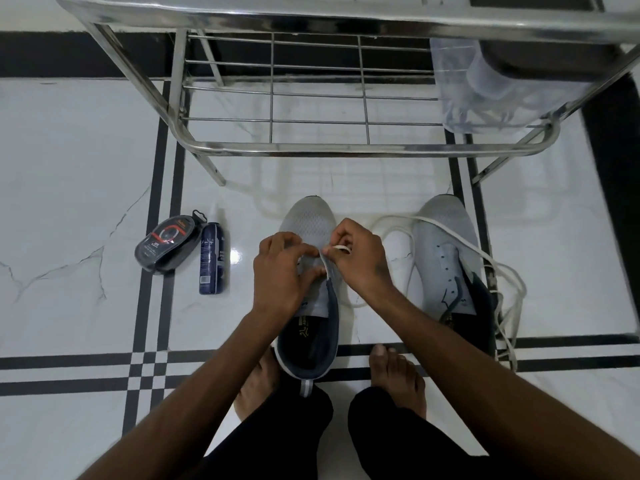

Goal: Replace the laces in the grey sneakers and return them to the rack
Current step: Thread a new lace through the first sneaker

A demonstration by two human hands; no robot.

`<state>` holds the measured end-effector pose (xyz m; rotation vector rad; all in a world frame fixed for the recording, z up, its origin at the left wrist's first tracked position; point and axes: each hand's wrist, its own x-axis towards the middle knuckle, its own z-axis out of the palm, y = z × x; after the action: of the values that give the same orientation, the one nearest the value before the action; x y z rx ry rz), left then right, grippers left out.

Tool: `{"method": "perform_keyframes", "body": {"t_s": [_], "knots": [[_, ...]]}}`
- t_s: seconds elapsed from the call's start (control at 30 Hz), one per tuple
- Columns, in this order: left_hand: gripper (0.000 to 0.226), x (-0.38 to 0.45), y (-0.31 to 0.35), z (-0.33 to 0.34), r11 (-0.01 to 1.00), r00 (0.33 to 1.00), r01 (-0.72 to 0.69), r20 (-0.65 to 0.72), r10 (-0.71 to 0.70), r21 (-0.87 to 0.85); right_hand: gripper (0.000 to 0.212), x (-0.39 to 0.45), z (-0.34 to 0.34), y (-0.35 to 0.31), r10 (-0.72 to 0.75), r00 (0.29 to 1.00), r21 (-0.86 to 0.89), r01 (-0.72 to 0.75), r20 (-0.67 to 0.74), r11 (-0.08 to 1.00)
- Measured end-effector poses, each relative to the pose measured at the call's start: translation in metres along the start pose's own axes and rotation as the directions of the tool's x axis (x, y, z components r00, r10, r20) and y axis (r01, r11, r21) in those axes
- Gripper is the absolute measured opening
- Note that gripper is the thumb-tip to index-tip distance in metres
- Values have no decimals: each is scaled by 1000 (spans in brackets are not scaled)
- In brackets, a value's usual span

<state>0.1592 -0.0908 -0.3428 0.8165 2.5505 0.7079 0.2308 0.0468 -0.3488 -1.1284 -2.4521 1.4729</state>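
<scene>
Two grey sneakers stand on the floor in front of the steel rack (346, 147). The left sneaker (308, 220) lies between my feet, toe pointing at the rack. My left hand (280, 268) grips its upper at the eyelets. My right hand (360, 258) pinches a white lace (337, 248) at the same eyelets. The right sneaker (446, 251) stands unlaced to the right, its eyelets bare. A long white lace (505, 282) is looped loosely over and around it.
A dark spray can (212, 258) and a packaged shoe-care item (166, 242) lie on the floor to the left. A clear plastic bag (485, 95) with dark laces sits on the rack's lower shelf at the right. My bare feet flank the left sneaker's heel.
</scene>
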Motion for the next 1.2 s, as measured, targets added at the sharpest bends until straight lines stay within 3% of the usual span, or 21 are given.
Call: {"method": "perform_keyframes", "body": {"t_s": [0.1,0.23,0.5,0.67,0.87,1.03,1.2], "knots": [[30,-2,-2,4,1000,1000,3,-26,-3,-10,12,-5,-2,3,-91,995,-57,93,41,994],[35,-3,-5,8,1000,998,-25,-57,24,-15,21,-2,-9,5,-167,979,-99,178,113,979],[35,-6,-7,15,999,997,-45,-57,43,-30,21,-4,-7,5,-76,996,-55,79,45,995],[35,-5,-10,18,998,995,-66,-73,67,24,22,-12,-8,9,-137,981,-97,151,141,984],[27,-5,-9,21,990,989,-132,-62,135,44,25,-10,-11,9,-142,978,-210,173,155,962],[11,2,1,25,997,996,-59,-58,62,49,31,-15,-14,9,-147,983,-147,163,113,976],[4,7,7,30,987,994,-46,-93,61,155,24,-14,-14,16,-148,975,-78,162,164,984]]}}
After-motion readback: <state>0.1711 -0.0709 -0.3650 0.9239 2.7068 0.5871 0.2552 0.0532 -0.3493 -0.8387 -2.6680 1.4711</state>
